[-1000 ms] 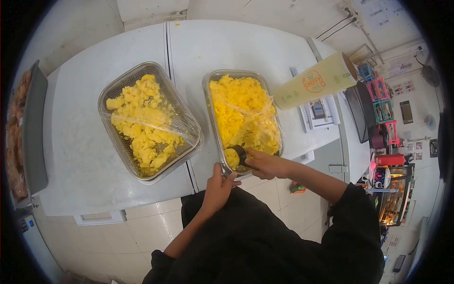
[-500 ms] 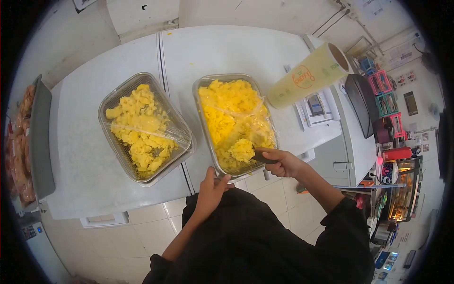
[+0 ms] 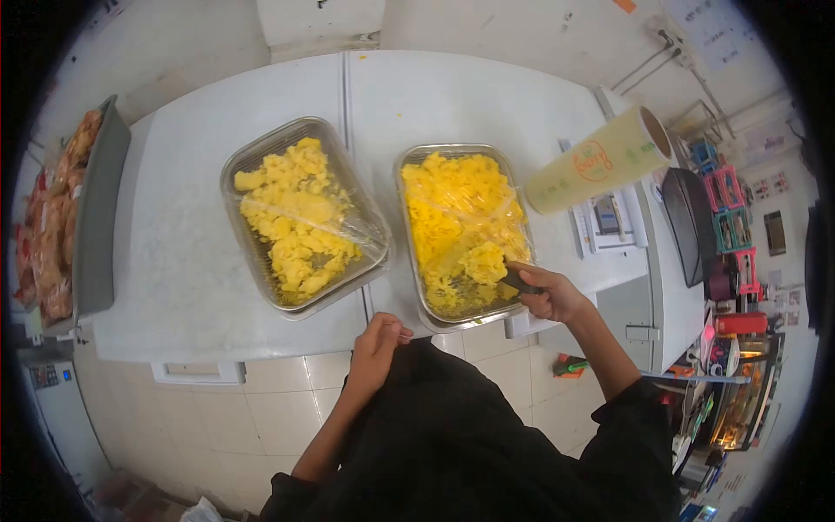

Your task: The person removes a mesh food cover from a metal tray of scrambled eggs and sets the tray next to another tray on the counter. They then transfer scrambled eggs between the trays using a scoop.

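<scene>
My right hand (image 3: 554, 294) is wrapped round the dark handle of a utensil (image 3: 520, 280). A lump of yellow, crumbly food like scrambled egg (image 3: 483, 261) covers its head, so its kind is hidden. It is over the near right part of a metal tray (image 3: 411, 252) filled with the same food, partly under clear plastic film. My left hand (image 3: 376, 344) is by the table's front edge, left of that tray and apart from it, fingers curled with nothing visible in them. A second metal tray (image 3: 239, 228) stands to the left, also holding yellow food with film across it.
Both trays stand on a white table (image 3: 183, 244). A large roll of plastic film (image 3: 600, 165) is at the right, beside papers with a phone-like device (image 3: 606, 214). At far left, a grey crate (image 3: 103, 217) holds bagged brown items. Coloured baskets (image 3: 731, 228) line the right side.
My left hand has let go of the filled tray's near edge and drawn back toward me. My right hand still holds the loaded utensil over the tray. The view has shifted.
</scene>
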`<state>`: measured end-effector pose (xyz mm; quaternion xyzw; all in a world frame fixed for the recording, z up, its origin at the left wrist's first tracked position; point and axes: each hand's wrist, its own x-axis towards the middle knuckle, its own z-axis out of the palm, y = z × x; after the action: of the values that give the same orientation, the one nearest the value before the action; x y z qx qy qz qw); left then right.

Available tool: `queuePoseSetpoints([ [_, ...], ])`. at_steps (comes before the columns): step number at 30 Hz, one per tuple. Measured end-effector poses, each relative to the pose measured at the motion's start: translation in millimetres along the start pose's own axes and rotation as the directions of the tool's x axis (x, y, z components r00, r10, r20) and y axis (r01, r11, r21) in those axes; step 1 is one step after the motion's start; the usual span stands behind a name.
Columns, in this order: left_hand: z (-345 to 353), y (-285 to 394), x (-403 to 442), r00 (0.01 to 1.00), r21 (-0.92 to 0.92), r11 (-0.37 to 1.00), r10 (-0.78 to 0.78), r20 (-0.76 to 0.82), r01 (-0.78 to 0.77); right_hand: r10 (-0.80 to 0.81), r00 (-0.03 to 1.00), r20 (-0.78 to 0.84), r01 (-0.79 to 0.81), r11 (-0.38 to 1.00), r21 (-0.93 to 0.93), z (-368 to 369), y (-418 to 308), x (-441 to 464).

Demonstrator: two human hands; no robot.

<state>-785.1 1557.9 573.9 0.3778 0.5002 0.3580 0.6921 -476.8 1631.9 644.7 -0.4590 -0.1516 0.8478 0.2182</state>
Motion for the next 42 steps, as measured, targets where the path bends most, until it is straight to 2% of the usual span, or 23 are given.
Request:
queuePoseSetpoints([
  [2,-17.1,9.6,-15.4,0.972,0.004,0.980,0.196,-0.128,-0.198,-0.002,1.000,0.013,0.003,0.999,-0.036,12.2,-7.3,2.4],
  [3,-25.8,11.1,-20.8,0.970,0.004,0.980,0.199,-0.142,-0.201,0.005,1.000,0.023,-0.004,0.999,-0.044,18.3,-10.5,5.5],
  [5,-43.1,13.0,-29.0,0.853,0.105,0.942,0.333,-0.402,-0.319,0.035,0.998,0.055,-0.031,0.996,-0.083,30.2,-17.5,12.9],
  [6,-51.2,13.8,-30.8,0.847,0.107,0.941,0.335,-0.411,-0.321,0.040,0.997,0.063,-0.035,0.995,-0.090,40.0,-21.7,17.8],
  [8,-67.7,18.1,-30.0,0.695,0.206,0.885,0.457,-0.555,-0.418,0.087,0.991,0.105,-0.072,0.988,-0.135,65.9,-28.6,35.5],
  [12,-93.5,31.8,-30.3,0.583,0.257,0.862,0.489,-0.649,-0.437,0.123,0.960,0.252,-0.087,0.985,-0.149,116.3,-30.1,88.0],
  [16,-110.9,38.5,-32.4,0.541,0.261,0.861,0.483,-0.688,-0.437,0.023,0.973,0.228,0.082,0.895,-0.439,177.3,-15.3,140.6],
  [17,-115.2,37.9,-32.6,0.528,0.274,0.856,0.492,-0.692,-0.438,-0.375,0.851,0.367,0.522,0.524,-0.674,173.5,4.6,171.7],
  [19,-124.3,36.8,-32.5,0.515,0.289,0.851,0.501,-0.695,-0.438,-0.587,0.543,0.601,0.707,-0.067,-0.704,190.6,32.9,194.1],
  [21,-132.9,38.2,-29.6,0.478,0.356,0.825,0.550,-0.685,-0.439,-0.669,0.674,0.312,0.148,-0.292,-0.945,208.6,49.3,190.9],
  [22,-137.0,41.5,-27.8,0.479,0.356,0.825,0.550,-0.684,-0.439,-0.590,0.725,0.356,-0.031,-0.544,-0.838,215.7,50.1,188.3],
  [24,-146.0,53.1,-21.5,0.495,0.571,0.782,0.610,-0.619,-0.250,-0.582,0.702,0.411,-0.041,-0.610,-0.792,216.9,51.8,186.8],
  [25,-151.8,58.3,-16.4,0.496,0.572,0.781,0.611,-0.617,-0.251,-0.564,0.682,0.466,-0.052,-0.673,-0.738,217.4,51.2,184.8],
  [27,-163.8,70.2,-2.1,0.464,0.858,0.499,0.793,-0.395,-0.123,-0.568,0.660,0.492,-0.069,-0.697,-0.713,217.7,44.0,172.3],
  [28,-168.4,77.2,6.9,0.465,0.857,0.500,0.793,-0.394,-0.127,-0.567,0.640,0.519,-0.084,-0.723,-0.686,218.1,39.6,164.6],
  [30,-174.8,93.0,29.4,0.506,0.939,0.322,0.834,-0.220,-0.123,-0.591,0.617,0.519,-0.074,-0.701,-0.710,215.2,32.8,153.1],
  [32,-176.4,107.9,55.8,0.549,0.962,0.258,0.819,-0.167,-0.093,-0.615,0.593,0.520,-0.063,-0.679,-0.731,217.6,30.2,141.9],
  [34,-176.7,119.4,78.3,0.587,0.979,0.192,0.800,-0.119,-0.064,-0.583,0.707,0.401,-0.042,-0.601,-0.798,222.1,37.3,128.4],
  [35,-176.3,123.8,87.8,0.596,0.992,0.090,0.803,-0.022,-0.085,-0.584,0.705,0.402,-0.046,-0.604,-0.796,222.2,43.1,125.0],
  [36,-177.1,127.5,97.0,0.601,0.994,-0.014,0.796,0.076,-0.107,-0.510,0.781,0.359,0.001,-0.575,-0.818,222.8,49.8,122.9],
  [38,-181.7,134.2,112.4,0.585,0.986,-0.088,0.796,0.156,-0.144,-0.380,0.874,0.302,0.042,-0.560,-0.827,224.8,56.2,128.1],
  [39,-185.3,135.7,117.6,0.572,0.971,-0.163,0.786,0.236,-0.178,-0.386,0.871,0.303,0.041,-0.559,-0.828,227.1,58.3,135.6],
  [42,-196.0,138.3,125.7,0.560,0.950,-0.186,0.772,0.300,-0.251,-0.533,0.768,0.356,-0.010,-0.566,-0.824,236.1,63.5,165.4],
])
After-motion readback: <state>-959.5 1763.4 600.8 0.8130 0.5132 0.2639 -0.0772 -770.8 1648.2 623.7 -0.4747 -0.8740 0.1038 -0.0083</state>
